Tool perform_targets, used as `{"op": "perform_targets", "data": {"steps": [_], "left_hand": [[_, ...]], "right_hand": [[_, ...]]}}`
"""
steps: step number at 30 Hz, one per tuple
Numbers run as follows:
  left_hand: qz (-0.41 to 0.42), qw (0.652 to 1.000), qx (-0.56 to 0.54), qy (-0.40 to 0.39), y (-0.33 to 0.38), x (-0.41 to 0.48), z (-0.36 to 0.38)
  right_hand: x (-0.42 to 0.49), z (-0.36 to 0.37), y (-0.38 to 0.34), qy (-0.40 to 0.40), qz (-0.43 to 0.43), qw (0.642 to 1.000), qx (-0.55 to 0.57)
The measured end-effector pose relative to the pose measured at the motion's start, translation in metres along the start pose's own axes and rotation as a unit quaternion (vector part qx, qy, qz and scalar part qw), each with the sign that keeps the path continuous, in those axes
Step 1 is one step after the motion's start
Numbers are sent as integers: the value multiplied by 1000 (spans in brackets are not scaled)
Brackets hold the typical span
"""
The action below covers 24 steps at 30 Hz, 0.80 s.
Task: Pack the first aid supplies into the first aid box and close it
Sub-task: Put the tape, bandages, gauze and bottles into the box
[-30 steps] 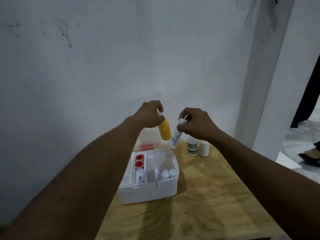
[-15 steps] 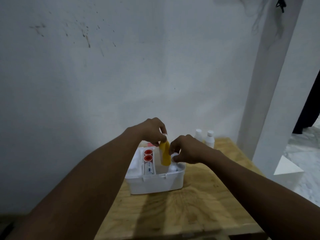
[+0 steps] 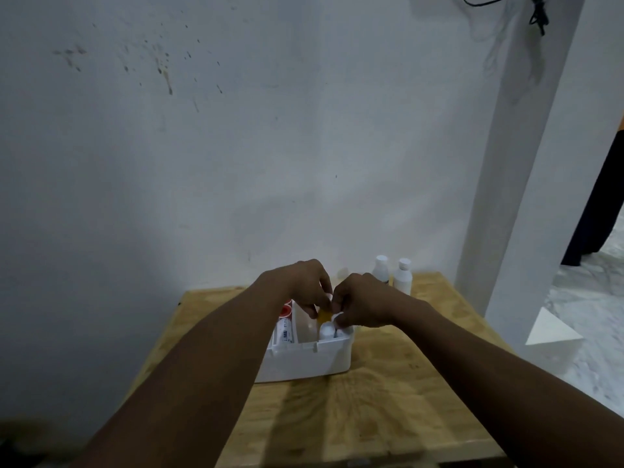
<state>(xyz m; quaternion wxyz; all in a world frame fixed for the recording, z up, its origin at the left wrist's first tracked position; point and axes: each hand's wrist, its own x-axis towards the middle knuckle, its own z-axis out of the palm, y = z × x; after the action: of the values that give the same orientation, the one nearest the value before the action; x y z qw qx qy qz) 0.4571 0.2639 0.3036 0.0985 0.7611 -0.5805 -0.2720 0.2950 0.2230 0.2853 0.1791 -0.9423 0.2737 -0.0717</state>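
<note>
The white first aid box stands open on the wooden table. My left hand pinches the top of a yellow bottle that is mostly down inside the box. My right hand curls round a white tube or bottle, whose white cap shows in the box's right compartment. Red-capped items lie in the box's left compartment. Two white bottles stand on the table behind the box.
A white wall rises just behind the table. A white pillar stands at the right, with a white triangular object on the floor beside it.
Both hands have come down from above the box into it, lowering the yellow bottle and the white tube inside. The camera has tilted up and back.
</note>
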Motion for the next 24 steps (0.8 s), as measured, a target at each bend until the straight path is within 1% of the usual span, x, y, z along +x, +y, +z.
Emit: {"op": "perform_targets", "data": {"steps": [8, 13, 20, 24], "left_hand": [[-26, 998, -45, -40, 1, -4, -5], [-12, 999, -19, -24, 3, -5, -3], [11, 999, -37, -21, 4, -1, 2], [5, 998, -49, -26, 7, -2, 3]], "right_hand": [[0, -4, 4, -12, -4, 999, 46], [-1, -6, 4, -17, -5, 998, 53], [-3, -9, 8, -20, 9, 997, 69], [-5, -10, 9, -15, 10, 997, 73]]}}
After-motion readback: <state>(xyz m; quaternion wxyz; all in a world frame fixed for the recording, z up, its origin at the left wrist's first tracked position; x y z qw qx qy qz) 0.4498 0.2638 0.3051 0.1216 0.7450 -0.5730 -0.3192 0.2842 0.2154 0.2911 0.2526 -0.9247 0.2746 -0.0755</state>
